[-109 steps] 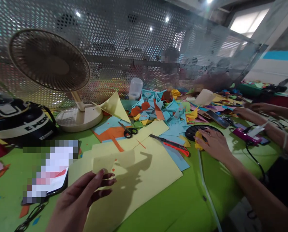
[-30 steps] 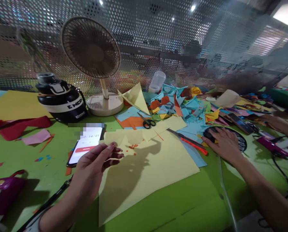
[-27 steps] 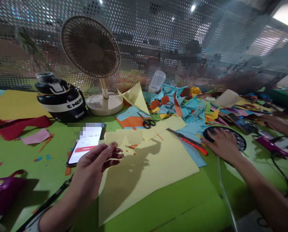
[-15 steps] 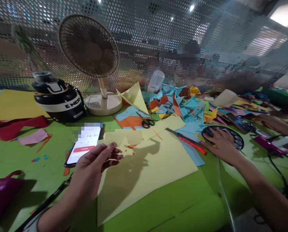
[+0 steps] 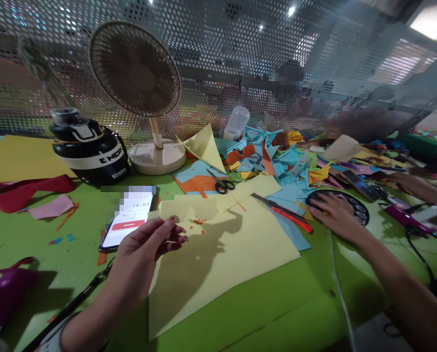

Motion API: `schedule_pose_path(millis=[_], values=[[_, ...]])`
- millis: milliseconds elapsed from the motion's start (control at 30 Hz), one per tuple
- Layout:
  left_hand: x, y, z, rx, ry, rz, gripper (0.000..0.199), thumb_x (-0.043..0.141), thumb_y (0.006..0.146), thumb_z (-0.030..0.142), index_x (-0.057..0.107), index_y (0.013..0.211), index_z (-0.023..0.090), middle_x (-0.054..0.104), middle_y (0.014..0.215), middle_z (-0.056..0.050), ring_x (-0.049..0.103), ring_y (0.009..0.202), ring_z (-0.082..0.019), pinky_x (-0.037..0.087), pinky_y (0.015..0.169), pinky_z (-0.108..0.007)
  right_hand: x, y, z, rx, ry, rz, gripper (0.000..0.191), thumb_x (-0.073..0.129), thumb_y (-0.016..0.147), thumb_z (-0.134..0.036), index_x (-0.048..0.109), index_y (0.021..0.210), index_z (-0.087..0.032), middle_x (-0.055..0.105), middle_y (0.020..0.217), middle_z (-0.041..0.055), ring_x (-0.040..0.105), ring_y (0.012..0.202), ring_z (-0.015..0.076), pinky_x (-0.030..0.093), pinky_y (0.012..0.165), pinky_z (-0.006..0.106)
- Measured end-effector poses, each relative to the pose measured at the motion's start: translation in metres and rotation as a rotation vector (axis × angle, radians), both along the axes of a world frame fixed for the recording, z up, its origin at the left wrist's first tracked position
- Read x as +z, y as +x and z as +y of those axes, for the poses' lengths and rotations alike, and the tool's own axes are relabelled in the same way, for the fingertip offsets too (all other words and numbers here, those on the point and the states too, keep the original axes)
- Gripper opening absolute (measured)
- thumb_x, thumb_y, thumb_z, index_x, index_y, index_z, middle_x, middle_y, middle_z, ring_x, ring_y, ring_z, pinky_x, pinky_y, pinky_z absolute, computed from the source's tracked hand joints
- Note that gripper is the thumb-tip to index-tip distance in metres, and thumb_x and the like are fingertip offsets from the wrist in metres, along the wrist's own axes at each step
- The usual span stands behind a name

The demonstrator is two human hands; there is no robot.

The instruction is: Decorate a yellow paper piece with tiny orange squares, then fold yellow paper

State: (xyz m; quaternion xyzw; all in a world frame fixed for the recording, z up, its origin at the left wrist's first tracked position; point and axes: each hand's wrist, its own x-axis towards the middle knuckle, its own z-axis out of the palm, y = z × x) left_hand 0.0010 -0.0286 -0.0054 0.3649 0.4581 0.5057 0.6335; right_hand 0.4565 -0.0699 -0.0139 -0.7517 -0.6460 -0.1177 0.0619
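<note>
Yellow paper (image 5: 176,208) pinched in left hand (image 5: 139,249)

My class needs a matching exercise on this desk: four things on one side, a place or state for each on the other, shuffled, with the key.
Things
1. left hand
2. right hand
3. scissors
4. fan

Places and states
A. upright, beyond the lit phone
B. over the round black dish
C. lying down, black-handled
D. pinching a pale yellow piece of paper

Right pairs: 1-D, 2-B, 3-C, 4-A
</note>
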Motion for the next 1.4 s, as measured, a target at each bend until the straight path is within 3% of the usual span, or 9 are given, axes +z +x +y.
schedule_pose_path(millis=[167,333,533,700,967,1067,1167,1400], values=[[-0.001,0.002,0.000,-0.001,-0.002,0.008,0.023,0.079,0.065,0.037,0.072,0.078,0.018,0.070,0.067,-0.001,0.065,0.062,-0.013,0.053,0.058,-0.019,-0.003,-0.010,-0.003,0.005,-0.098,-0.158,0.050,0.043,0.084,-0.053,0.066,0.115,-0.022,0.053,0.135,0.0124,0.032,0.132,0.0381,0.020,0.106,0.059],[0.000,0.001,0.000,-0.004,-0.012,0.001,0.023,0.079,0.065,0.037,0.072,0.077,0.018,0.070,0.066,-0.001,0.064,0.061,-0.012,0.052,0.057,-0.018,-0.005,-0.011,-0.006,0.063,-0.088,-0.123,0.044,0.045,0.084,-0.051,0.069,0.111,-0.026,0.054,0.134,0.0096,0.035,0.131,0.0376,0.024,0.105,0.057],[-0.001,0.001,0.001,-0.008,-0.007,0.004,0.024,0.080,0.063,0.038,0.072,0.076,0.018,0.070,0.066,-0.001,0.064,0.061,-0.012,0.053,0.056,-0.017,0.008,-0.008,-0.005,0.101,0.083,0.115,0.051,0.040,0.086,-0.054,0.072,0.104,-0.020,0.058,0.128,0.0135,0.043,0.126,0.0353,0.031,0.103,0.054],[0.000,0.002,0.000,0.002,-0.026,-0.004,0.024,0.081,0.062,0.037,0.072,0.075,0.018,0.069,0.065,-0.001,0.064,0.060,-0.013,0.053,0.056,-0.018,0.020,-0.011,-0.002,0.083,0.242,0.454,0.040,0.053,0.079,-0.056,0.073,0.092,-0.024,0.065,0.118,0.0094,0.053,0.116,0.0307,0.036,0.102,0.050],[-0.001,0.003,-0.001,-0.018,-0.022,-0.013,0.022,0.078,0.066,0.036,0.072,0.076,0.018,0.070,0.066,-0.001,0.064,0.061,-0.012,0.052,0.057,-0.019,0.030,-0.026,0.010,-0.039,0.143,0.999,0.039,0.066,0.066,-0.056,0.073,0.089,-0.025,0.067,0.116,0.0062,0.052,0.120,0.0316,0.036,0.104,0.046],[-0.001,0.003,-0.001,-0.038,-0.020,-0.019,0.022,0.078,0.067,0.036,0.072,0.077,0.018,0.070,0.067,0.000,0.064,0.061,-0.012,0.052,0.058,-0.019,0.028,-0.025,0.016,-0.089,0.155,0.995,0.037,0.073,0.059,-0.051,0.074,0.082,-0.023,0.071,0.107,0.0073,0.055,0.113,0.0347,0.034,0.104,0.051],[0.000,0.003,-0.001,-0.045,-0.027,-0.025,0.023,0.079,0.065,0.037,0.072,0.076,0.018,0.070,0.066,0.000,0.064,0.060,-0.012,0.052,0.058,-0.020,0.029,-0.025,0.021,-0.096,0.187,1.015,0.032,0.071,0.063,-0.048,0.074,0.082,-0.023,0.072,0.103,0.0060,0.056,0.112,0.0314,0.033,0.104,0.046],[-0.001,0.004,-0.001,-0.055,-0.014,-0.027,0.021,0.078,0.067,0.036,0.071,0.074,0.018,0.069,0.066,0.000,0.063,0.060,-0.012,0.051,0.058,-0.021,0.033,-0.029,0.031,-0.140,0.301,1.099,0.030,0.075,0.055,-0.043,0.069,0.074,-0.020,0.073,0.082,0.0061,0.066,0.086,0.0256,0.046,0.092,0.042]])
